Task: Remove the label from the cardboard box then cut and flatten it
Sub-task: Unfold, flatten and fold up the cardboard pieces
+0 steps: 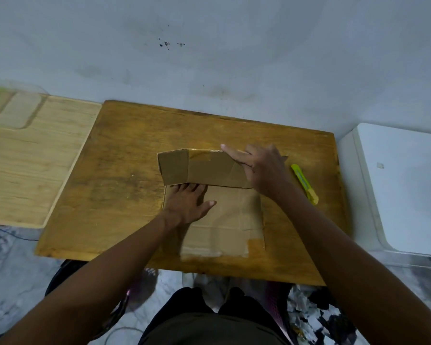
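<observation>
Both hands (188,200) (264,168) press the opened cardboard box (234,207) flat on the table (125,158).

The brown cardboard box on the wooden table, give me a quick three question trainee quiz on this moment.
1. True or false: the right hand holds the yellow-green utility knife.
2. Which hand presses flat on the near panel of the brown cardboard box? A left B right C neither
3. Fill in: the knife lies on the dark wooden table, to the box's ____ side.

Key: 1 false, the knife lies free on the table. 2 A, the left hand. 3 right.
</observation>
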